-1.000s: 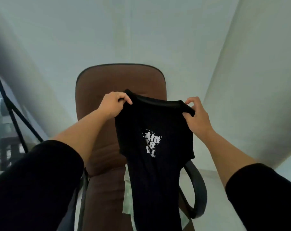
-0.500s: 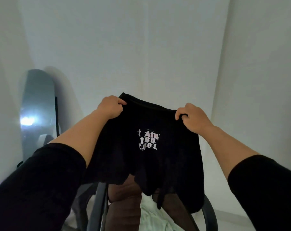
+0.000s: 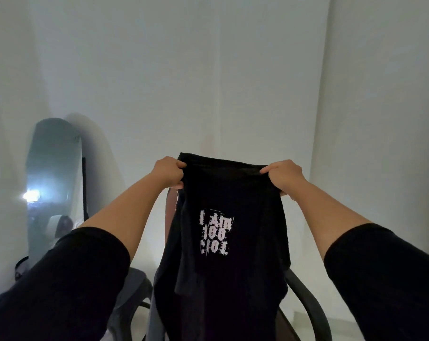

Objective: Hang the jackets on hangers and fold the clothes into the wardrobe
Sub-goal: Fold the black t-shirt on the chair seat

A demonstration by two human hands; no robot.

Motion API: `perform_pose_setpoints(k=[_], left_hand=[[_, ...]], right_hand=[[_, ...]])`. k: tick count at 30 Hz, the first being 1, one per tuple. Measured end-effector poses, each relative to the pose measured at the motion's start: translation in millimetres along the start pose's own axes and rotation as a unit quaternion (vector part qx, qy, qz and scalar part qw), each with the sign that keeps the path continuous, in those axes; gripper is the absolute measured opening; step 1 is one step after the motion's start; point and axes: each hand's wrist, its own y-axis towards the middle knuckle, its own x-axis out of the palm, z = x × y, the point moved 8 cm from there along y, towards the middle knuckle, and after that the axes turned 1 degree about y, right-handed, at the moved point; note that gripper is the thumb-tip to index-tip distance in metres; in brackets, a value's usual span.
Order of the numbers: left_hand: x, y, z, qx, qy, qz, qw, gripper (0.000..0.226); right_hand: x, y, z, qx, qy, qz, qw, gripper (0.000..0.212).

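Both hands are raised and set apart: the left hand (image 3: 168,173) and the right hand (image 3: 285,177) each grip a top corner of the black T-shirt (image 3: 229,242), which hangs between and below them. To fold well, the person should keep the top edge taut and level, with the hanging sides matched.

The room is dim, with flat, cool light. A bright glare spot shines in the mirror (image 3: 53,183) at far left. Wide-angle distortion bends the edges, and the near sleeves look soft.
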Motion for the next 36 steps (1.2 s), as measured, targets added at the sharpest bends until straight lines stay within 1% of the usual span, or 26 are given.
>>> perform_pose_setpoints(k=[1, 3, 5, 6, 7, 8, 9, 10, 11, 12, 14, 15, 17, 20, 23, 25, 28, 31, 33, 35, 36], left_hand=[[1, -1, 0, -0.014, -0.064, -0.006, 0.998, 0.029], [4, -1, 3, -0.023, -0.151, -0.030, 0.988, 0.025], [6, -3, 4, -0.021, -0.204, -0.044, 0.978, 0.017], [7, -4, 4, -0.020, -0.219, -0.052, 0.974, 0.021], [7, -2, 2, -0.015, -0.220, -0.055, 0.974, 0.041], [5, 0, -1, -0.011, -0.194, -0.052, 0.980, 0.064], [1, -1, -2, -0.008, -0.152, -0.035, 0.988, 0.077], [-3, 1, -4, -0.005, -0.131, -0.013, 0.991, 0.079], [-7, 1, -3, -0.002, -0.130, 0.005, 0.991, 0.073], [-10, 0, 0, 0.007, -0.138, 0.022, 0.990, 0.062], [-20, -2, 9, 0.037, -0.114, 0.066, 0.991, 0.042], [-25, -3, 14, 0.053, -0.080, 0.085, 0.992, 0.041], [-29, -5, 21, 0.074, -0.011, 0.096, 0.993, 0.048], [-28, -1, 22, 0.070, 0.034, 0.087, 0.993, 0.054], [-26, 2, 23, 0.061, 0.064, 0.081, 0.993, 0.055], [-28, 2, 24, 0.047, 0.060, 0.084, 0.994, 0.054], [-27, 3, 25, 0.033, 0.028, 0.067, 0.997, 0.053], [-13, 7, 25, 0.009, -0.086, -0.006, 0.996, 0.044], [-3, 7, 27, 0.010, -0.110, -0.051, 0.993, 0.039], [4, 5, 32, 0.039, -0.092, -0.062, 0.993, 0.049], [5, 5, 34, 0.056, -0.087, -0.048, 0.993, 0.056]], right_hand=[[0, 1, 4, 0.045, 0.046, 0.007, 0.998, 0.033], [3, -2, 10, 0.126, 0.164, 0.014, 0.978, 0.024], [7, 0, 8, 0.136, 0.248, 0.002, 0.959, 0.025], [8, 1, 5, 0.127, 0.274, -0.009, 0.953, 0.025], [8, 2, 3, 0.117, 0.279, -0.019, 0.953, 0.022], [7, 1, 2, 0.107, 0.264, -0.024, 0.958, 0.018], [4, 0, 1, 0.091, 0.236, -0.025, 0.967, 0.018], [0, 0, 0, 0.067, 0.210, -0.022, 0.975, 0.024], [-4, 1, -2, 0.034, 0.185, -0.017, 0.982, 0.030], [-8, 2, -3, 0.002, 0.158, -0.012, 0.987, 0.033], [-14, 1, -5, -0.046, 0.105, 0.001, 0.993, 0.031], [-16, 1, -6, -0.066, 0.079, 0.008, 0.995, 0.027], [-18, 2, -7, -0.103, 0.053, 0.016, 0.993, 0.018], [-20, 3, -10, -0.148, 0.067, -0.006, 0.987, 0.013], [-21, 4, -10, -0.175, 0.057, -0.051, 0.981, 0.025], [-22, 6, -8, -0.185, 0.039, -0.068, 0.980, 0.037], [-25, 12, -2, -0.187, -0.003, -0.081, 0.979, 0.047], [-28, 19, 3, -0.195, -0.097, -0.066, 0.974, 0.048], [-30, 21, 5, -0.199, -0.123, -0.055, 0.971, 0.047], [-33, 21, 7, -0.203, -0.122, -0.050, 0.970, 0.046], [-34, 20, 7, -0.210, -0.121, -0.047, 0.969, 0.045]])
